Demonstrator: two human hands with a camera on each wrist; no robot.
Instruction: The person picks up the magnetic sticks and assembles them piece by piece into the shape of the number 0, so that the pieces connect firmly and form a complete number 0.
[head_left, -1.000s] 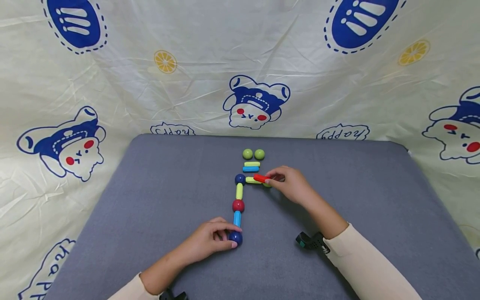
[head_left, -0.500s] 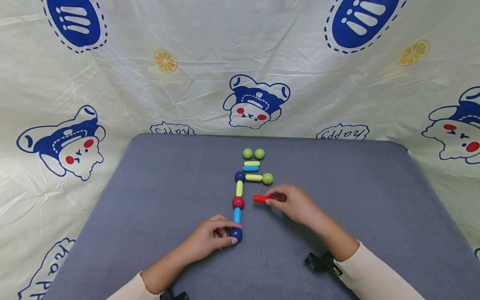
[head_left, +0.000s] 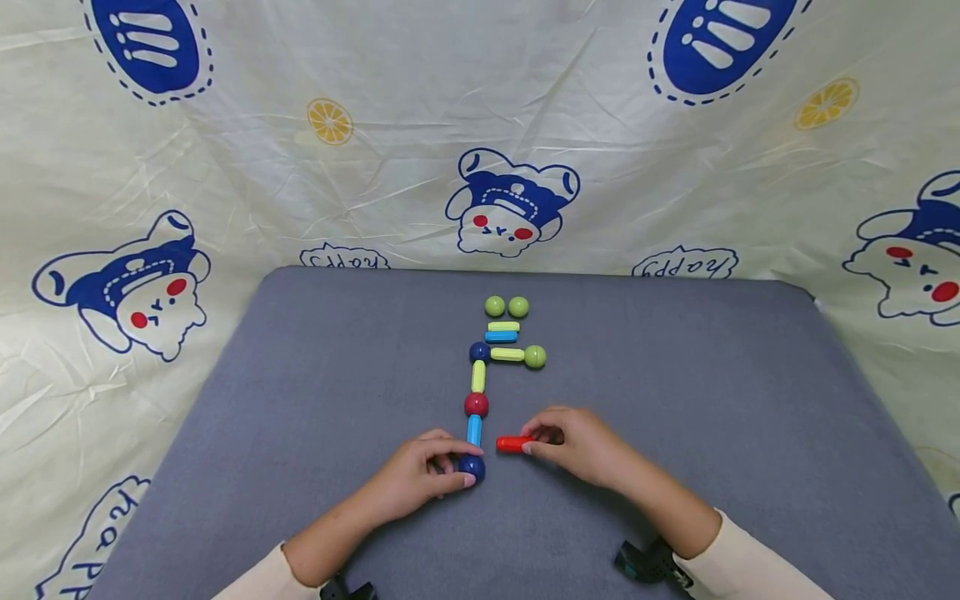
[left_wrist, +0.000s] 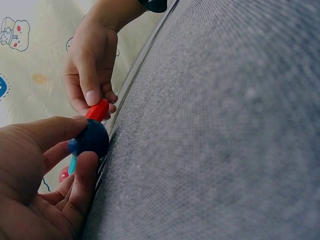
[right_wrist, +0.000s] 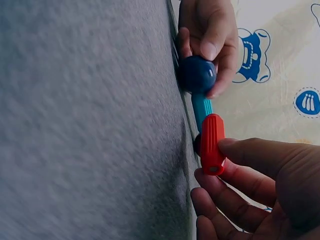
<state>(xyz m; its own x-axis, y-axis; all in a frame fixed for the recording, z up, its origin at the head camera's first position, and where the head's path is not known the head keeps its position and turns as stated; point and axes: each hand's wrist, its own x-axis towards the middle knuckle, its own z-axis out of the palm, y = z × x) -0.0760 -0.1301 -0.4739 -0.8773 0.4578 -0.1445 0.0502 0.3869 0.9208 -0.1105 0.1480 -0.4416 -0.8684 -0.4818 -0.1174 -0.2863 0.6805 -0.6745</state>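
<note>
My left hand (head_left: 408,477) pinches a dark blue ball (head_left: 472,468) between thumb and fingers at the near end of a chain. From that ball a light blue rod (head_left: 474,430) runs to a red ball (head_left: 476,405), then a yellow-green rod (head_left: 478,377) and another dark blue ball (head_left: 479,352). A second yellow-green rod (head_left: 507,355) branches right to a green ball (head_left: 535,357). Between thumb and fingers, my right hand (head_left: 581,442) holds a red rod (right_wrist: 212,145), its free end pointing left, a short gap from the chain in the head view.
Beyond the chain lie a loose blue rod (head_left: 501,337), a yellow-green rod (head_left: 504,326) and two green balls (head_left: 506,307) side by side. All rest on a grey cloth-covered table (head_left: 337,358). A printed white sheet (head_left: 390,200) hangs behind it.
My right hand has brought the red rod from beside the green ball toward me, near the held dark blue ball. The chain shifted slightly away at first; my left hand keeps its grip.
</note>
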